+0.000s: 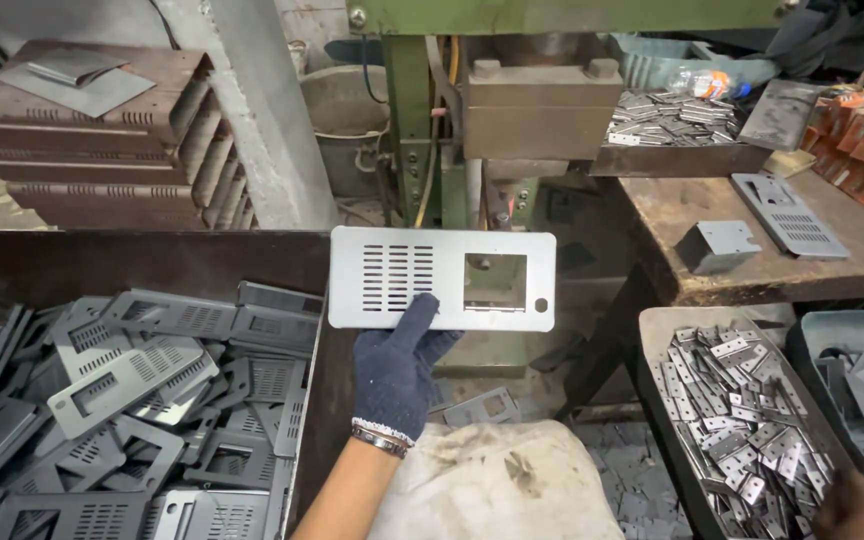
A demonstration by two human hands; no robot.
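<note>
Above the gloved left hand, one flat grey metal plate is pinched at its lower edge, fingers closed on it. It has slotted vents, one square cutout and one small round hole. Left of the hand, a bin holds many similar plates; right, a tray of small brackets, where the right hand shows only partly, grip unclear.
</note>
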